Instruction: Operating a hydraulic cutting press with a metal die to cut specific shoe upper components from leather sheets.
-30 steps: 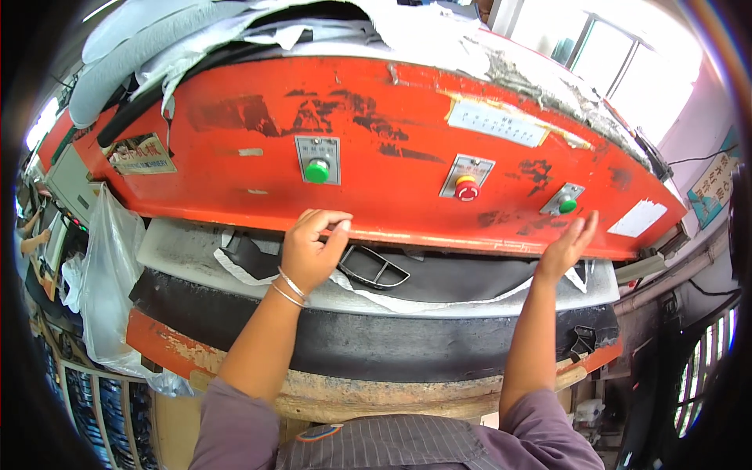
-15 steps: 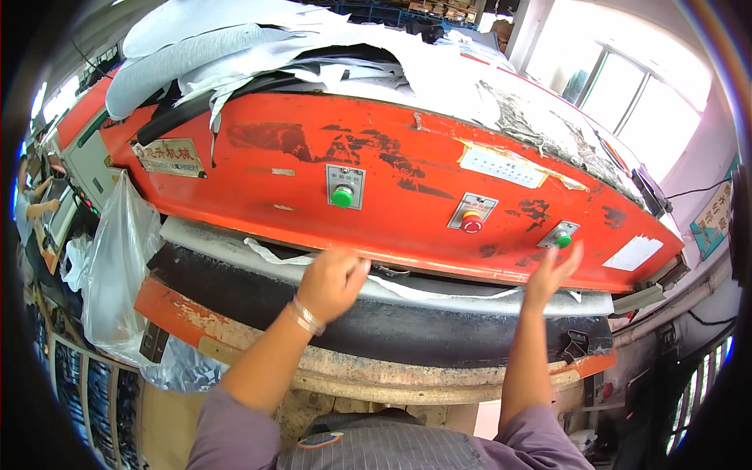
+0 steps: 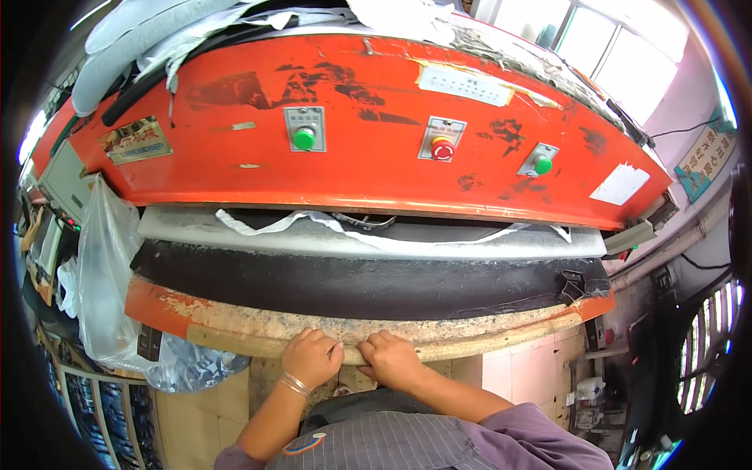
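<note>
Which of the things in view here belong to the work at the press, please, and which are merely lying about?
In hand:
left hand and right hand, both resting on the worn front edge
black sheet on the bed
white strip
green button

Lying about:
clear plastic bag
grey cloth on top

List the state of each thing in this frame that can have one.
Left hand: curled, resting on the worn front edge of the bed.
Right hand: curled on the same edge, holding nothing.
Orange press head: above the black mat, narrow gap showing.
White strip: lying loose in the gap.
Plastic bag: hanging at the left.
</note>
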### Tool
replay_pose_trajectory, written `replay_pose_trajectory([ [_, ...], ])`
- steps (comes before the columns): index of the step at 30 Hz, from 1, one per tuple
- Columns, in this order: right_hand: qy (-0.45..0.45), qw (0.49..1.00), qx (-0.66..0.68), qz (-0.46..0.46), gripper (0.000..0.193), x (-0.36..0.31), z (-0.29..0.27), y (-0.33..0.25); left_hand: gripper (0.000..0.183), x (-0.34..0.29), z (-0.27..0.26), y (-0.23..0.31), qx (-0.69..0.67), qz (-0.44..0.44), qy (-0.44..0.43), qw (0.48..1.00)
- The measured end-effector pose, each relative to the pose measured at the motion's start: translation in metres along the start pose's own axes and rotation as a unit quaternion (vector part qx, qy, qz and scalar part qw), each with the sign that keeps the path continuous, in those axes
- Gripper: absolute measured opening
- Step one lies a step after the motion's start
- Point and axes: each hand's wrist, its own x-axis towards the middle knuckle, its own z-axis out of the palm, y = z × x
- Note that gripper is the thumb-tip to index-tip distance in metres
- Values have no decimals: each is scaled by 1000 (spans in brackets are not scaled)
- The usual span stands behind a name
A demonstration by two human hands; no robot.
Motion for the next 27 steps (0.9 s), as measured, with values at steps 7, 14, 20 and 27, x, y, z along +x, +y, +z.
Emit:
replay_pose_trajectory([
  [7, -222, 966, 121, 44, 42, 34, -33, 20, 17, 40, -18, -23, -16, -5, -195, 981],
  [14, 84, 984, -84, 135, 86, 153, -24, 70, 69, 131, 36, -93, 2, -63, 55, 996],
  [20, 74, 957, 223, 167, 77, 164, -32, 130, 68, 133, 52, -106, 35, -49, 26, 998],
  [27, 215, 958, 10, 192, 75, 55, -86, 216, 52, 130, 59, -113, 55, -6, 67, 996],
])
